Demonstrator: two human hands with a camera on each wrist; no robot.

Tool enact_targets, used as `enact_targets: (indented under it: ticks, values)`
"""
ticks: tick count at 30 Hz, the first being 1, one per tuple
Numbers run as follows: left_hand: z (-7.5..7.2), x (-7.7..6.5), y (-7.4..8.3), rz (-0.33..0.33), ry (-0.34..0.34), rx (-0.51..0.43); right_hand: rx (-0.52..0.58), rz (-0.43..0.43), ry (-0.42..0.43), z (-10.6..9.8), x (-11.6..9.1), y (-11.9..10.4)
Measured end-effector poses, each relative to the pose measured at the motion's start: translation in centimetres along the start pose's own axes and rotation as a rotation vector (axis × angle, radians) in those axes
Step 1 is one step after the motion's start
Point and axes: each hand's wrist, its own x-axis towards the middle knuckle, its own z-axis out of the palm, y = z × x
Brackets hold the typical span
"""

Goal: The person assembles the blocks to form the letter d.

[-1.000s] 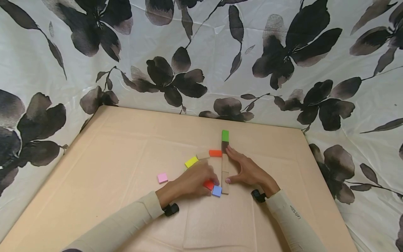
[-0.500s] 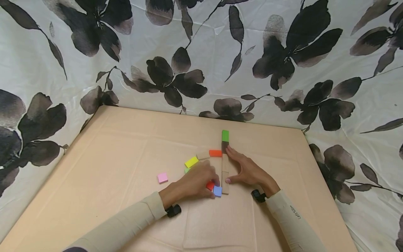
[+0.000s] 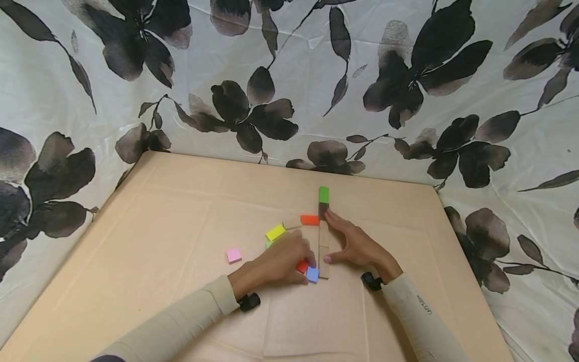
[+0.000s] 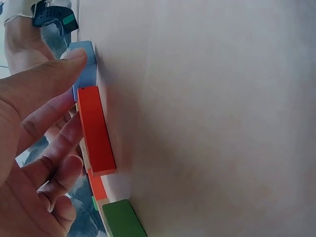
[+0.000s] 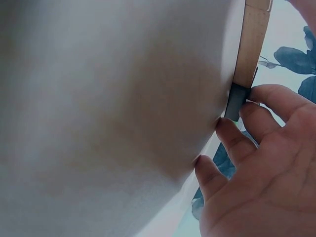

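My left hand [image 3: 286, 256] pinches a blue block [image 3: 312, 274] with the thumb on its near side, as the left wrist view shows. A red block [image 4: 98, 131] lies against the blue one, partly under my fingers in the head view. The blue block sits beside the lower end of a straight row of plain wooden blocks [image 3: 323, 261]. My right hand [image 3: 357, 244] rests along that row's right side with fingers spread. Its fingertips touch the dark block [image 5: 237, 101], and its thumb is at the lower wooden block. A bright green block [image 3: 323, 194] tops the row.
An orange-red block [image 3: 309, 220], a plain wooden block [image 3: 292, 224] and a yellow block [image 3: 275, 232] curve leftward from the row. A green block [image 4: 123, 218] lies partly hidden by my left hand. A pink block [image 3: 233, 255] stands apart on the table [image 3: 181, 211].
Early on, my left hand moved slightly right and toward me with the blue block, which now sits straighter beside the row. A green block came into view behind that hand. My right hand stayed put.
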Motion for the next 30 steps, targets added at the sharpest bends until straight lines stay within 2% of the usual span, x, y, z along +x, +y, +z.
enact_targets:
  ticks: [7, 15, 20, 30]
  values:
    - [-0.2, -0.2, -0.2, 0.002, -0.005, -0.025, 0.004, -0.002, 0.001, 0.0, 0.0, 0.0]
    - [-1.0, -0.8, -1.3, -0.034, 0.006, -0.025, 0.001, 0.01, -0.003, 0.0, 0.0, -0.2]
    - [-0.9, -0.8, -1.8, -0.036, 0.001, -0.033, -0.007, 0.013, -0.004, 0.0, 0.0, -0.2]
    - [-0.8, -0.8, -1.8, -0.026, 0.017, -0.03, -0.01, 0.002, 0.0, 0.0, -0.1, -0.2]
